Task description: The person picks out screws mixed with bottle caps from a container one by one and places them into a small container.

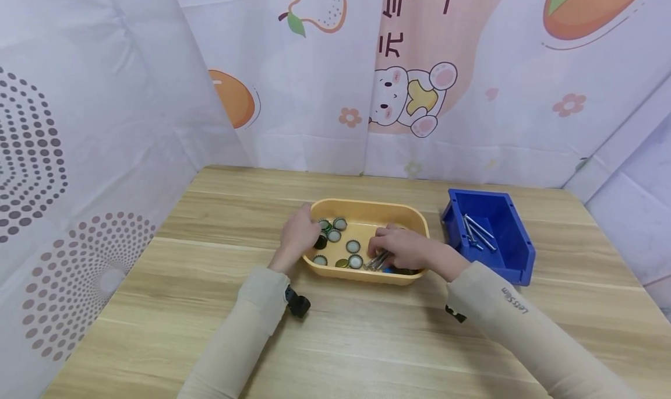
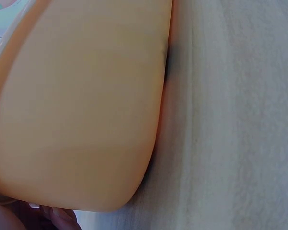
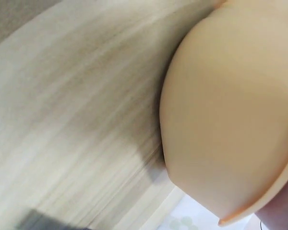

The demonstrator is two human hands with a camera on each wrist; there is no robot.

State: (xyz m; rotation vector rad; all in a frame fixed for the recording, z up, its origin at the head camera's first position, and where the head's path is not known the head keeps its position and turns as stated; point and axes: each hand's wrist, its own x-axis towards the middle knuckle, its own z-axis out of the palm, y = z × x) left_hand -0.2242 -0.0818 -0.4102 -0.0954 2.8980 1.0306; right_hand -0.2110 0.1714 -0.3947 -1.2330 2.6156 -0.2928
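Observation:
A yellow plastic basket [image 1: 367, 212] sits on the table with several bottle caps [image 1: 353, 246] inside, mostly in its left half. My left hand [image 1: 300, 230] holds the basket's left end at the rim; its fingers [image 2: 60, 218] show under the rim in the left wrist view. Down in the right half of the basket, my right hand [image 1: 401, 247] pinches at a bunch of silver screws [image 1: 378, 261], its curled fingers partly covering them. A blue piece shows below that hand. The right wrist view mostly has the basket's outer wall [image 3: 225, 110].
To the right of the basket stands a blue bin [image 1: 519, 249] holding several long screws [image 1: 479, 231]. The wooden table [image 1: 367, 335] ends at a printed curtain [image 1: 304, 108] behind and at the left. A wrist camera [image 1: 297, 303] is strapped under the left sleeve.

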